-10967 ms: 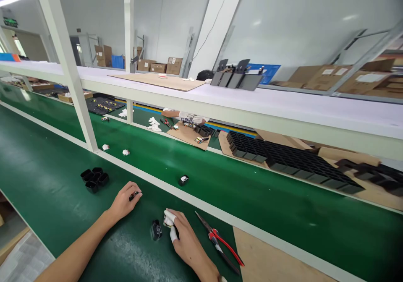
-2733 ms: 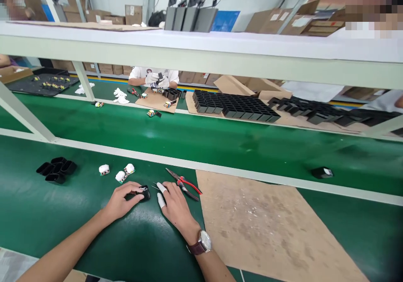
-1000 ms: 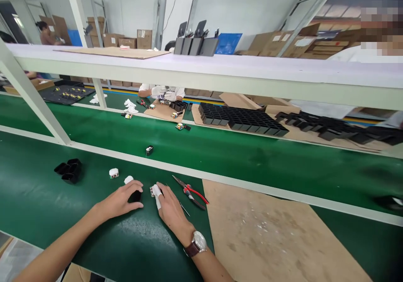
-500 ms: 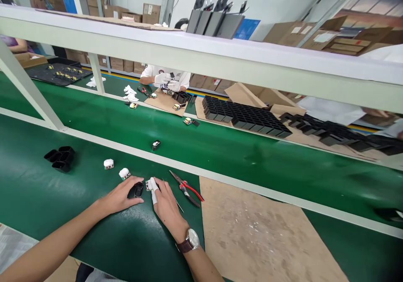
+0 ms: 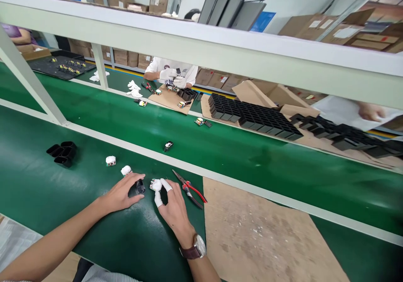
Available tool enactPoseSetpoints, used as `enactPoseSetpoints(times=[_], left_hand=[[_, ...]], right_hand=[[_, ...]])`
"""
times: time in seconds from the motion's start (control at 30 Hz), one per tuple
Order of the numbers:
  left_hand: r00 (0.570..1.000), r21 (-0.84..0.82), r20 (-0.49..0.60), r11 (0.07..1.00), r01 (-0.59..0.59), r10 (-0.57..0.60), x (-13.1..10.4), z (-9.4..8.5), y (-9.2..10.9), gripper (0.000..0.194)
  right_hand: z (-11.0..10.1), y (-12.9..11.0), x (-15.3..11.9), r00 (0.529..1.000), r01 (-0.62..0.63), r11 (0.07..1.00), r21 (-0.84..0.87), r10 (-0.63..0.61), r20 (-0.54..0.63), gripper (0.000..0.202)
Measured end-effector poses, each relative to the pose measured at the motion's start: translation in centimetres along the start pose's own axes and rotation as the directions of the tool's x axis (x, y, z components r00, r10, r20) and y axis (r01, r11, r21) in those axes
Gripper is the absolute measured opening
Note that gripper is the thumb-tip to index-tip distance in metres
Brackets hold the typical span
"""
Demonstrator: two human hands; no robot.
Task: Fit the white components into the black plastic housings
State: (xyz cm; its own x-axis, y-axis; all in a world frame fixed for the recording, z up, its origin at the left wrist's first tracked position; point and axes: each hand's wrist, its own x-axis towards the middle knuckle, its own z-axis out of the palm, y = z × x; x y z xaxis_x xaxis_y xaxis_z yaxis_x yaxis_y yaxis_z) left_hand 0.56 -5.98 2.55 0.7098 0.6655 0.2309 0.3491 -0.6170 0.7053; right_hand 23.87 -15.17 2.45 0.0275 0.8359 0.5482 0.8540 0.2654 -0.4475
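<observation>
My left hand [image 5: 121, 193] curls around a small black plastic case [image 5: 140, 186], its opening turned toward my right hand. My right hand [image 5: 171, 206], with white finger covers on thumb and index finger, grips a small circuit board with a white top [image 5: 155, 184] between those two fingertips. The board and the case are a short gap apart. Just beyond my left fingers sits another white-topped board [image 5: 126, 170], partly hidden by them. A third board [image 5: 111, 160] stands farther left. Red-handled long-nose pliers [image 5: 189, 188] lie to the right of my right hand.
Several empty black cases [image 5: 63, 152] stand at left. A cardboard sheet [image 5: 252, 227] lies at right. Beyond the pale rail, a green belt [image 5: 261, 147] carries a filled case [image 5: 168, 146]. A gloved co-worker [image 5: 171, 74] works opposite, near rows of black cases [image 5: 267, 120]. A shelf beam crosses above.
My right fingers have spread wider around the board, exposing more of its white top. The filled case on the belt has moved right. The view has shifted slightly.
</observation>
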Motion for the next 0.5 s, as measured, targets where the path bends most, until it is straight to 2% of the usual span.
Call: enactPoseSetpoints(times=[0.1, 0.2, 0.27, 0.33, 0.4, 0.5], left_hand=[[0.998, 0.033, 0.007, 0.998, 0.062, -0.063, -0.1, 0.0, -0.2, 0.079], [0.992, -0.011, 0.1, 0.996, 0.084, -0.082, 0.0, -0.8, 0.0, 0.095], [0.983, -0.036, 0.167, 0.996, 0.078, -0.071, 0.2, -1.2, 0.3, 0.085], [0.98, -0.043, 0.19, 0.997, 0.068, -0.059, 0.4, -1.4, 0.4, 0.064], [0.988, -0.042, 0.15, 0.999, 0.03, -0.024, 0.6, -1.1, 0.2, 0.053], [0.996, -0.035, 0.05, 0.997, -0.07, 0.072, 0.7, -0.4, -0.2, 0.057]], right_hand=[[-0.8, -0.3, -0.1, 0.997, -0.036, 0.999, 0.019, 0.037, -0.065, 0.044], [-1.3, -0.5, -0.1, 0.993, -0.048, 0.998, 0.041, 0.052, -0.104, 0.044], [-1.5, -0.6, -0.1, 0.993, -0.064, 0.995, 0.077, 0.071, -0.097, 0.044], [-1.5, -0.8, -0.1, 0.994, -0.08, 0.987, 0.138, 0.09, -0.069, 0.043], [-1.5, -1.1, -0.2, 0.995, -0.081, 0.974, 0.211, 0.091, -0.036, 0.042], [-1.5, -1.7, -0.5, 0.998, -0.062, 0.956, 0.286, 0.063, 0.004, 0.044]])
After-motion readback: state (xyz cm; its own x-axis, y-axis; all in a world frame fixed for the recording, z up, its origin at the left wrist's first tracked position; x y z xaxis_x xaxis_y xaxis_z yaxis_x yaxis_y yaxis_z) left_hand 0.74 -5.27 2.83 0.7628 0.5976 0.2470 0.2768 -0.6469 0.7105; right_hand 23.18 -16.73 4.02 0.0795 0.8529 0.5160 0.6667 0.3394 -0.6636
